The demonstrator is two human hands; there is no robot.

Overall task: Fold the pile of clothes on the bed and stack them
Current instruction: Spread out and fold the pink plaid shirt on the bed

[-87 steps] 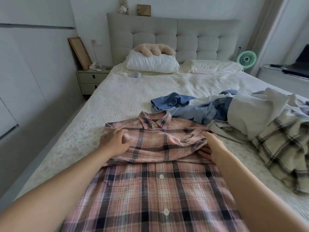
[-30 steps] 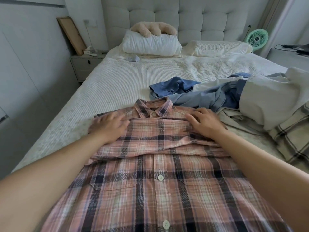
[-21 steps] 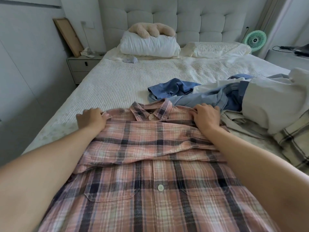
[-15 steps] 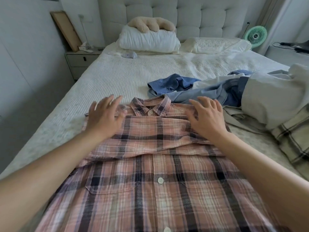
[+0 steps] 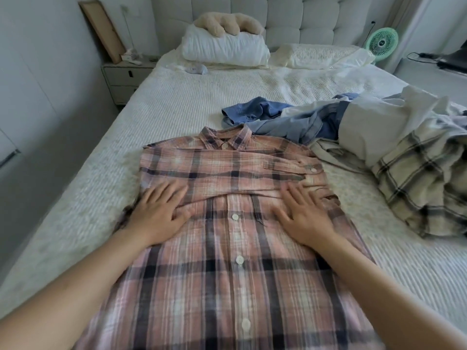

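Left hand (image 5: 158, 214) and right hand (image 5: 302, 215) both lie flat, fingers straight and apart, pressing the pink plaid shirt (image 5: 227, 248) where its folded-in sleeves cross the chest. Neither hand grips cloth. The shirt lies button-side up on the bed (image 5: 177, 104), collar away from the person. Step in hand, by my judgement: smoothing the sleeve fold. Next comes bringing the hem up toward the collar, which calls for a grasp at the lower corners. The unfolded pile (image 5: 379, 137) waits just right.
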